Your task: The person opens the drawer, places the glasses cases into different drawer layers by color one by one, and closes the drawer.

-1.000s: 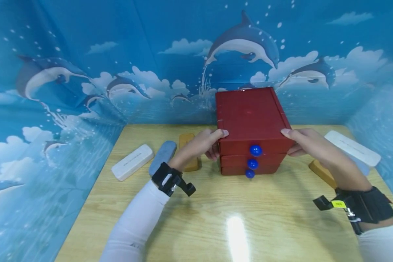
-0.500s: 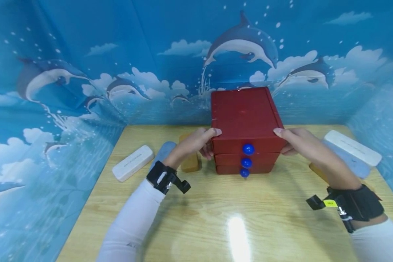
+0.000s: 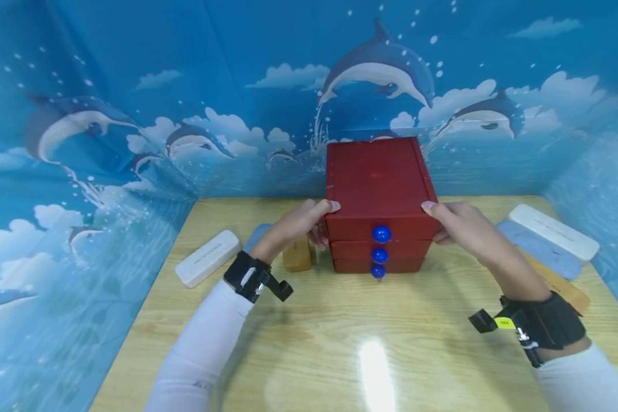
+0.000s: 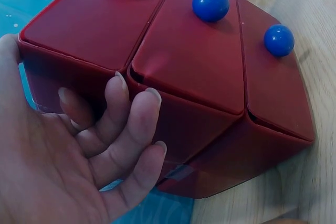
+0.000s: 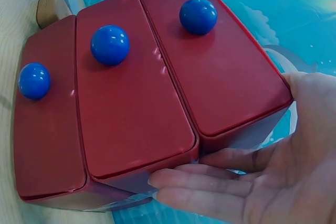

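a red three-drawer box (image 3: 378,200) stands at the back middle of the wooden counter (image 3: 371,349), its drawer fronts with blue ball knobs (image 3: 381,234) facing the person. the left hand (image 3: 298,226) sits at the box's 9 o'clock side, thumb on the top edge and fingers curled against the side wall, gripping it. the right hand (image 3: 455,224) mirrors it at 3 o'clock, thumb on the top edge, fingers laid nearly straight along the side wall. the two hands clamp the box between them, likely so it can be shifted or steadied squarely. all three drawers look closed. at 9 o'clock of the box lie a tan block (image 3: 297,254) and a white case (image 3: 208,257); at 3 o'clock, another white case (image 3: 553,232).
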Tool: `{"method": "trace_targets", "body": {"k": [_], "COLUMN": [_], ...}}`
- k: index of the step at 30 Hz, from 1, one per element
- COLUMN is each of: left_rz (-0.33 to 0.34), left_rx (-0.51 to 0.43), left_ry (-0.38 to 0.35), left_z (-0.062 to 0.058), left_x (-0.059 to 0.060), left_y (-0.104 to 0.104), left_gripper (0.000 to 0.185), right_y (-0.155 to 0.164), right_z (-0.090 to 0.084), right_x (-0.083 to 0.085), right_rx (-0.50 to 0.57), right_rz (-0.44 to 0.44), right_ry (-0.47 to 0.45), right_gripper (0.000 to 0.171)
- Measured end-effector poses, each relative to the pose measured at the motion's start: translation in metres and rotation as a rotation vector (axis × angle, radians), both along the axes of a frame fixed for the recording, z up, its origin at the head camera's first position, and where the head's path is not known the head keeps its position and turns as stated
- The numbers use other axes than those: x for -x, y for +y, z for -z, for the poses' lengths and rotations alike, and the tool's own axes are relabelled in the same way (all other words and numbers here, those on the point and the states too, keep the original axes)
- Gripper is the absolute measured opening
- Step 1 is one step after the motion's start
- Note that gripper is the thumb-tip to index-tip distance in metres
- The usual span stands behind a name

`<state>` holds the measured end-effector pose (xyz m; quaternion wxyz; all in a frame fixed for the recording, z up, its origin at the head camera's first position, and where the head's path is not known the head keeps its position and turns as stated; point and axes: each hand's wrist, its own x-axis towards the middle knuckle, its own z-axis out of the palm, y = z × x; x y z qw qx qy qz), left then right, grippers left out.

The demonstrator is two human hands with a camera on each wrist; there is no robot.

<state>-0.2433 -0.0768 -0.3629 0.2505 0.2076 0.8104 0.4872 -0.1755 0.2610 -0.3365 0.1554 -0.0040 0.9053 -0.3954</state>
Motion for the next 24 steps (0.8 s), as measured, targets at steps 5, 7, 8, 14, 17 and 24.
{"method": "trace_targets", "body": {"k": [5, 7, 8, 14, 17, 24], "left_rz": [0.006, 0.005, 0.003, -0.023, -0.028, -0.033], "left_rx": [0.000, 0.000, -0.001, 0.004, 0.001, -0.021], "left_ry": [0.010, 0.012, 0.011, -0.005, -0.010, -0.007], "left_z": [0.000, -0.001, -0.001, 0.000, 0.000, 0.001], "left_x": [0.001, 0.001, 0.000, 0.001, 0.002, 0.005], "left_y": [-0.001, -0.001, -0.001, -0.006, -0.008, -0.014], "left_gripper": [0.068, 0.068, 0.068, 0.065, 0.065, 0.065], "right_y": [-0.002, -0.003, -0.004, -0.011, -0.015, -0.022], "right_z": [0.000, 0.001, 0.001, 0.000, 0.000, 0.000], "right_x": [0.000, 0.000, 0.000, 0.000, 0.000, 0.000], "right_rx": [-0.012, -0.013, -0.013, -0.016, -0.019, -0.012], "right_rz": [0.008, 0.008, 0.007, -0.013, -0.016, -0.009], "right_ry": [0.010, 0.011, 0.011, 0.013, 0.023, 0.034], "right_gripper": [0.095, 0.094, 0.095, 0.095, 0.094, 0.093]}}
